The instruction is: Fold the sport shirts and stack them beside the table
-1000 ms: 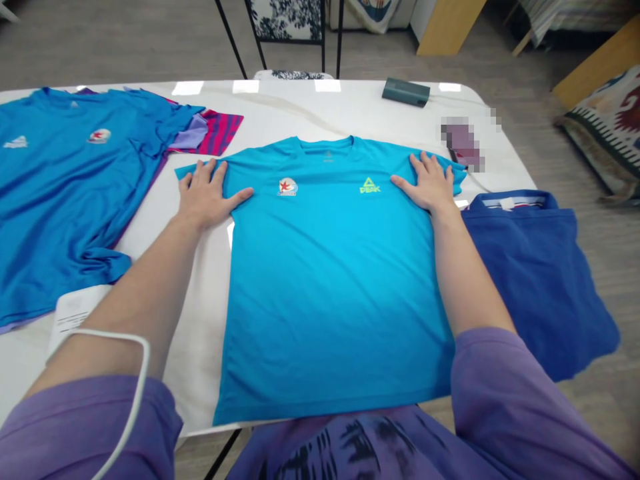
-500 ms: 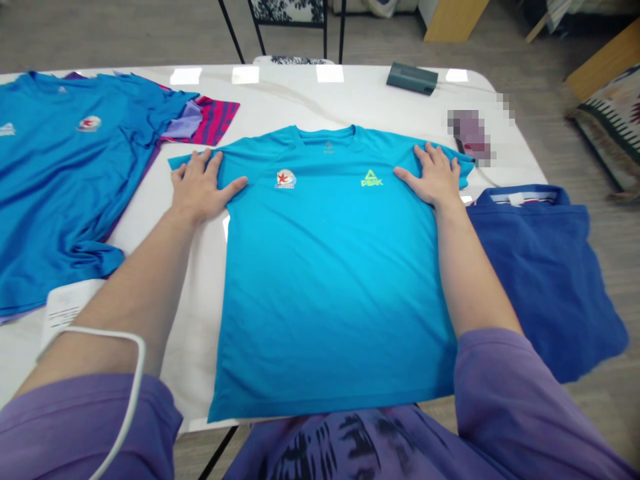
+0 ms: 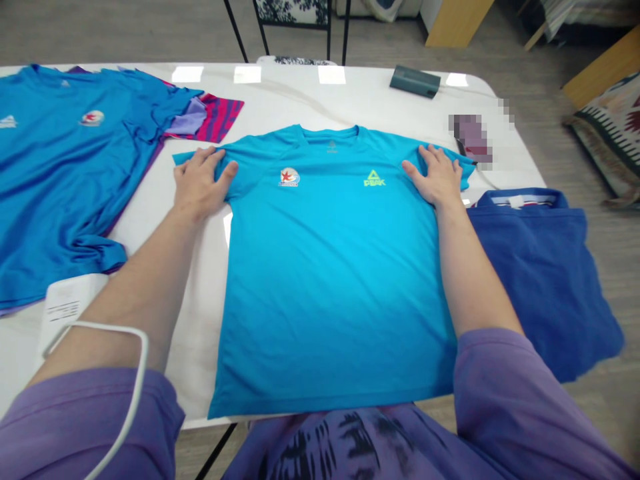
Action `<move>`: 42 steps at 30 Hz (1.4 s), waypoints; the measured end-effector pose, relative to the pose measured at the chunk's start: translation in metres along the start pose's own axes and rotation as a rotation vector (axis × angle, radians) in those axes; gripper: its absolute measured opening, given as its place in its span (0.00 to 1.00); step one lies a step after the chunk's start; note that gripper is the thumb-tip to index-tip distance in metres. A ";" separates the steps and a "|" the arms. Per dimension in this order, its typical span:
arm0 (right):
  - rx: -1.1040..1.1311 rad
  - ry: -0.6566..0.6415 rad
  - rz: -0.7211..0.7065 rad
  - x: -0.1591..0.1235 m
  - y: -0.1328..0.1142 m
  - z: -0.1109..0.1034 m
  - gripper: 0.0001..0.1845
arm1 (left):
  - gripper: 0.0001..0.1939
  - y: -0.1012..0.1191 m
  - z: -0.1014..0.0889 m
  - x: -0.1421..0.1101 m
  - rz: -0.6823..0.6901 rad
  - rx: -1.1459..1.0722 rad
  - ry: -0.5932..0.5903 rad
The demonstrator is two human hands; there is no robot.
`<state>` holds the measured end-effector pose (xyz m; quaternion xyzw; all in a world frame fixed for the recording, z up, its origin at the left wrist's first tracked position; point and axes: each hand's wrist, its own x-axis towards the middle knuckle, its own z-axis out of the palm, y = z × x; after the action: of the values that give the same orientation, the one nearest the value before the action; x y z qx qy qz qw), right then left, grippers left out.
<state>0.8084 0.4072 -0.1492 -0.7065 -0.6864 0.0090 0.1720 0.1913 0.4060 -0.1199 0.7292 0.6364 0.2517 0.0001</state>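
A bright blue T-shirt (image 3: 330,267) lies spread face up on the white table, its neckline at the far side and its hem at the near edge. It bears a round red-and-white emblem and a yellow-green PEAK logo. My left hand (image 3: 203,181) rests on the left sleeve, fingers stretched out and the thumb raised a little. On the right sleeve lies my right hand (image 3: 436,175), its fingers spread flat. Neither hand grips the cloth.
Several shirts lie in a pile (image 3: 65,180) at the left. A folded dark blue garment (image 3: 535,267) overhangs the right edge. Toward the back are a dark green case (image 3: 415,81) and a pixelated phone-like object (image 3: 470,137). A white device (image 3: 70,303) with a cable sits by my left forearm.
My left thumb has lifted and drawn in toward the fingers. My right hand stays on its sleeve, its thumb slightly raised. The view has shifted slightly.
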 end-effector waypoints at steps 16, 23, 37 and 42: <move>0.243 0.468 -0.064 -0.011 -0.088 -0.063 0.46 | 0.21 0.155 -0.118 -0.273 -0.070 -0.079 -0.180; 0.374 -0.119 -0.521 -0.016 -0.342 -0.065 0.31 | 0.23 0.126 -0.141 -0.407 -0.370 -0.041 -0.165; 0.022 -0.358 -0.407 0.005 -0.576 0.044 0.34 | 0.08 0.126 -0.149 -0.440 -0.329 -0.221 -0.230; 0.357 -0.446 -0.321 0.020 -0.563 0.032 0.28 | 0.02 0.128 -0.150 -0.436 -0.432 -0.561 -0.214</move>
<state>0.2575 0.4330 -0.0310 -0.5285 -0.7974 0.2565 0.1378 0.2274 -0.0712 -0.1083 0.5718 0.6782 0.3330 0.3197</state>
